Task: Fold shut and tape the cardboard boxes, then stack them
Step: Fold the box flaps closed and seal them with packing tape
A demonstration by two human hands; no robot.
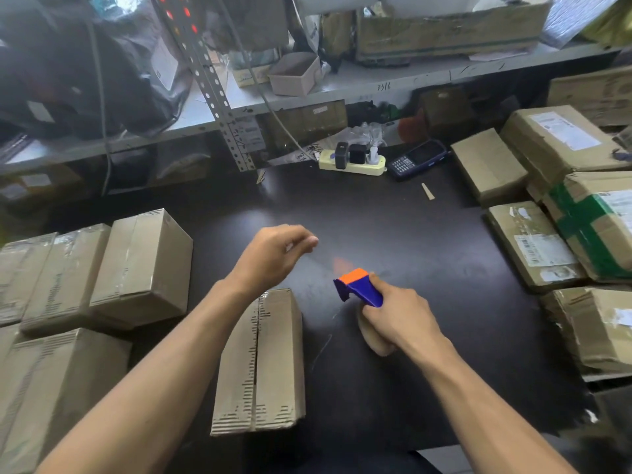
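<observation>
Table [393, 217] first: dark, wide, boxes crowding both sides w/ a bare strip down the middle. Left side has a stack of sealed boxes [102, 275], tape already shining on their seams; right side has a looser heap of labelled parcels [554, 200], one w/ green tape. The box in hand [263, 364] lies near the front edge, just left of centre, under the left forearm; flaps are folded down and meet at a centre seam, though I can't tell if clear tape covers it yet. Right hand [400, 319] grips the tape dispenser [359, 289], blue body w/ orange tip, fingers wrapped round the handle, held just above the tabletop to the box's right and apart from it. Left hand [273, 254] hovers past the box's far end, fingers loosely curled, thumb near the forefinger, holding nothing I can make out; may be pinching a tape end, too blurred to say. Step looks like taping that seam. To do it well: left palm flat on the flaps so they don't spring up, start the tape a bit down the far end wall, pull straight along the seam in one stroke, wrap over the near edge, then cut clean. Farther back: a power strip [352, 162] w/ chargers and a handheld scanner [419, 159].
</observation>
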